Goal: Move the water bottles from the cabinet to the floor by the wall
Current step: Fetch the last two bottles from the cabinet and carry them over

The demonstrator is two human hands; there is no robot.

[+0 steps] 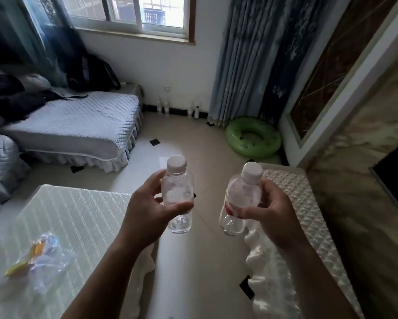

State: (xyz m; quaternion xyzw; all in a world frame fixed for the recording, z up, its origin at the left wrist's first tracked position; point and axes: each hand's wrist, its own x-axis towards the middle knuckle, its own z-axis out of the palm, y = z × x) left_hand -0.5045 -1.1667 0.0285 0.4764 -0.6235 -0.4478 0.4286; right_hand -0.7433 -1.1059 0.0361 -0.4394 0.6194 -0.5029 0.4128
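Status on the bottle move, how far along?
Done: several clear bottles stand on the floor by the far wall. In hand: left hand grips a clear white-capped plastic bottle, right hand grips a red-labelled bottle. Left: set both by that wall; whether more remain to fetch isn't shown.

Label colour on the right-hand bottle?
Red and white, on the bottle held by the right hand; head view.

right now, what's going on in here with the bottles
A person is carrying two clear, white-capped water bottles across the room, one in each hand. The left hand grips the unlabelled bottle, and the right hand grips the red-labelled bottle. Both are held upright in the air over the tiled floor. Several other bottles already stand on the floor against the far wall under the window.
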